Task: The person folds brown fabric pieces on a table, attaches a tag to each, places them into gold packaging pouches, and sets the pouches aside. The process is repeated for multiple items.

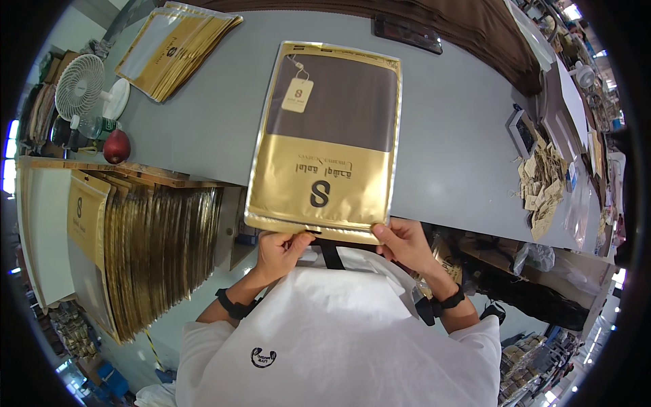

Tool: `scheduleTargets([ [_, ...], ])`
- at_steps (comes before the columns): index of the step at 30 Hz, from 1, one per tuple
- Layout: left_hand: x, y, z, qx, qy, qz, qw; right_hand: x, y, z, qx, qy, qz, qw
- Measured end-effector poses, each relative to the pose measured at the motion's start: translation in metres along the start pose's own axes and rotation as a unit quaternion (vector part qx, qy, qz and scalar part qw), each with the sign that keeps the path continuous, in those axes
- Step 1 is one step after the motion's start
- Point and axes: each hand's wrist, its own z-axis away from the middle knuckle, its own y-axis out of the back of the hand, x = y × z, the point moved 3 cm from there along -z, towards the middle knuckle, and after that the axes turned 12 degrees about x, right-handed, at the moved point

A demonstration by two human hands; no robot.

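Note:
A gold pouch (285, 193) with a clear window lies flat in front of me, its near edge at the table's front edge. Through the window show dark folded fabric (346, 102) and a cream hang tag (298, 94) on a looped string. My left hand (280, 254) pinches the near edge of the pouch beside a small dark slot, thumb on top. My right hand (404, 244) grips the near right corner, its thumb pressing by the seal strip. The fingers beneath the pouch are partly hidden.
On the grey table (452, 152) are a stack of gold pouches (178, 56), a white fan (80, 86), a dark red rounded object (117, 146), a phone (408, 34), brown fabric (473, 30) and a heap of hang tags (541, 183). Many filled pouches (163, 244) stand upright at lower left.

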Motion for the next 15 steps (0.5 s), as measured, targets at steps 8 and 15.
scheduleTargets([
  [8,0.011,-0.035,-0.008,-0.03,0.189,0.257,0.947,-0.007,-0.062,-0.015,-0.063,0.019,-0.111,0.992],
  [15,0.025,-0.035,-0.005,0.094,0.186,0.175,0.962,-0.014,-0.073,-0.01,-0.047,0.042,-0.061,0.996],
])
